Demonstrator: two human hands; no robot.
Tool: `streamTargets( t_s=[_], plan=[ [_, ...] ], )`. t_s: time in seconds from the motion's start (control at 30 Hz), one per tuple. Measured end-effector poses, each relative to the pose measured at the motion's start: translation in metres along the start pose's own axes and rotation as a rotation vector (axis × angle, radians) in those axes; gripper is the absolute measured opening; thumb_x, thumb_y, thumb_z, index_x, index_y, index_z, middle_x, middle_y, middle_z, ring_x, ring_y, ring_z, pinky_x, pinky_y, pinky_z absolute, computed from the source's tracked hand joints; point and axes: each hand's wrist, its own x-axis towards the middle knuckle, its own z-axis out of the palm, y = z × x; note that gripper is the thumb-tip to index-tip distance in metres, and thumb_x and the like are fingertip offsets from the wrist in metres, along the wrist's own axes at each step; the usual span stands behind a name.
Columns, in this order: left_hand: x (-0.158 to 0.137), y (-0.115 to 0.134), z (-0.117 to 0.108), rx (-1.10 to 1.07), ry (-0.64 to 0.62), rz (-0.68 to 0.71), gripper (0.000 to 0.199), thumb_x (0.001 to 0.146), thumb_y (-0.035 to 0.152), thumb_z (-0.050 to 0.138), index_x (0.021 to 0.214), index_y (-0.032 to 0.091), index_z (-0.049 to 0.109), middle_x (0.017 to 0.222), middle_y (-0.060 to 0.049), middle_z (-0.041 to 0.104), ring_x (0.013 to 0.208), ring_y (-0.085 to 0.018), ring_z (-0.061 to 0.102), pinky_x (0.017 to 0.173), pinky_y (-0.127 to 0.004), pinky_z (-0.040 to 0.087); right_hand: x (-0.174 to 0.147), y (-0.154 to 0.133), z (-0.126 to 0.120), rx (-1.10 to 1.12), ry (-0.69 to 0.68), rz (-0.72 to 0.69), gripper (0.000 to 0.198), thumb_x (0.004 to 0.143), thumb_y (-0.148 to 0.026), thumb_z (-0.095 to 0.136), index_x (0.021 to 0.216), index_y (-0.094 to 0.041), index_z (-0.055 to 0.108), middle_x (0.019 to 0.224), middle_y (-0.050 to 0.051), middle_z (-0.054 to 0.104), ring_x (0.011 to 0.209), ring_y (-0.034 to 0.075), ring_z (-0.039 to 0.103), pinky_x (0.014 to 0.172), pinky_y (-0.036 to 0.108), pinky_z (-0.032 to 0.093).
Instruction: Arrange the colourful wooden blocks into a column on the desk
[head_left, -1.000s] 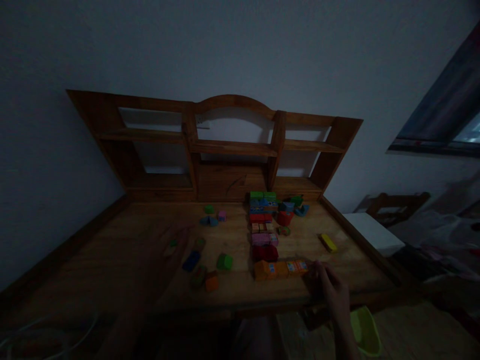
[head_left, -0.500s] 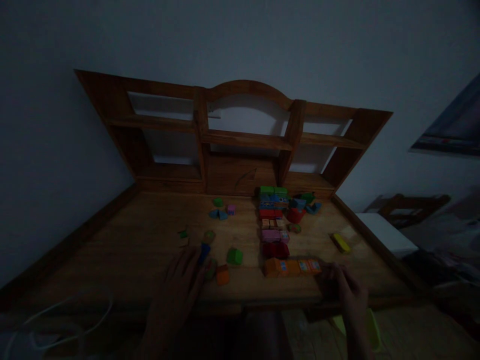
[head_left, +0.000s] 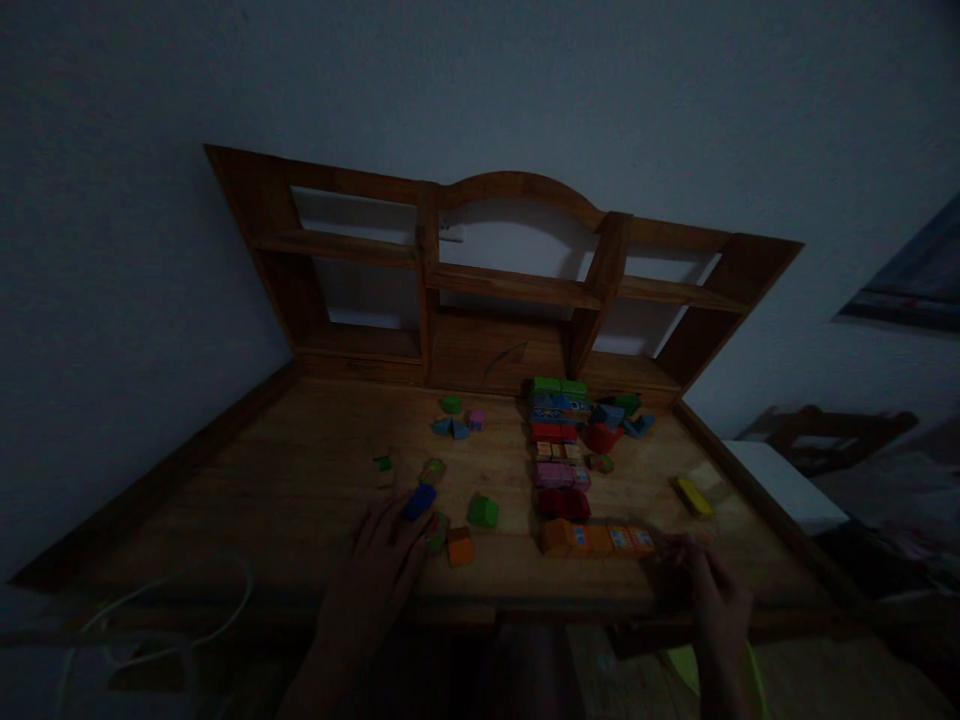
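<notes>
your l hand (head_left: 386, 555) is over the counter (head_left: 247, 480), palm down, fingers a bit apart, tips at the dk blue block (head_left: 420, 501); can't tell if they're clamped on it. that block lies on the counter, l of center, w/ a patterned round piece (head_left: 432, 471) just behind it & an orange block (head_left: 460, 546) near, on the r. green block (head_left: 484, 512) sits a bit further r. your r hand (head_left: 709, 580) is by the r end of the orange row (head_left: 596, 540), fingers curled in, thumb close to them; too dim to tell if anything's held.

behind the orange row, going back: dk red row (head_left: 564, 503), pink row (head_left: 561, 475), pale wood row (head_left: 559, 452), red row (head_left: 553, 433), blue row (head_left: 551, 410), green row (head_left: 559, 388) nearest the shelf unit (head_left: 499, 350). yellow block (head_left: 694, 497) is off to the r, well apart from the rows. back l of center: blue wedges (head_left: 450, 429), w/ a small pink block (head_left: 476, 420) just beside, r side, & a green piece (head_left: 450, 404) behind.
</notes>
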Motion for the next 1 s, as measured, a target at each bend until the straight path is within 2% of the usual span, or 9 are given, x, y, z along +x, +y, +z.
streamTargets(
  t_s=[0.27,0.47,0.53,0.67,0.83,1.0],
  plan=[
    [0.0010,0.0033,-0.0017,-0.024,-0.022,-0.042,0.048,0.102,0.034,0.045,0.150,0.035,0.047,0.160,-0.004,0.040,0.147,-0.028,0.035,0.119,-0.056,0.034,0.0034,0.0058,-0.0028,-0.009,-0.020,-0.022,0.043,0.074,-0.058,0.074,0.078,-0.015,0.070,0.072,0.002,0.066,0.073,0.020,0.058,0.068,0.027,0.045],
    [0.0001,0.0015,0.0009,0.000,0.010,-0.020,0.049,0.101,0.035,0.047,0.150,0.039,0.045,0.160,-0.001,0.039,0.147,-0.026,0.036,0.118,-0.052,0.036,0.0016,0.0011,-0.0020,-0.068,-0.023,-0.067,0.041,0.076,-0.058,0.070,0.074,-0.017,0.068,0.066,0.000,0.061,0.068,0.018,0.053,0.063,0.026,0.042],
    [-0.0005,0.0019,0.0016,0.008,0.006,-0.023,0.050,0.101,0.035,0.047,0.150,0.039,0.045,0.162,-0.001,0.037,0.147,-0.027,0.035,0.119,-0.053,0.036,0.0012,0.0003,-0.0016,-0.074,-0.021,-0.052,0.042,0.076,-0.059,0.069,0.073,-0.017,0.068,0.067,0.000,0.062,0.069,0.019,0.055,0.063,0.026,0.042],
    [-0.0004,0.0045,-0.0002,0.023,-0.019,-0.013,0.048,0.102,0.033,0.045,0.150,0.036,0.046,0.158,-0.003,0.042,0.146,-0.027,0.037,0.118,-0.055,0.035,0.0021,0.0019,-0.0012,-0.084,-0.031,-0.056,0.045,0.078,-0.061,0.066,0.078,-0.016,0.070,0.073,0.003,0.067,0.074,0.021,0.059,0.065,0.026,0.044],
    [-0.0005,0.0034,-0.0013,0.027,0.018,-0.018,0.048,0.101,0.034,0.047,0.149,0.035,0.047,0.156,-0.001,0.045,0.144,-0.027,0.038,0.117,-0.050,0.037,0.0050,0.0055,-0.0015,-0.147,-0.042,-0.090,0.049,0.079,-0.065,0.065,0.069,-0.017,0.065,0.065,0.002,0.064,0.068,0.020,0.058,0.061,0.026,0.042],
    [-0.0017,0.0024,-0.0032,-0.021,0.058,-0.047,0.045,0.101,0.035,0.049,0.146,0.038,0.051,0.153,-0.001,0.049,0.140,-0.027,0.043,0.113,-0.048,0.040,0.0041,0.0027,-0.0013,-0.121,-0.065,-0.095,0.054,0.078,-0.070,0.064,0.067,-0.017,0.064,0.068,0.003,0.066,0.070,0.020,0.059,0.063,0.026,0.044]
  ],
)
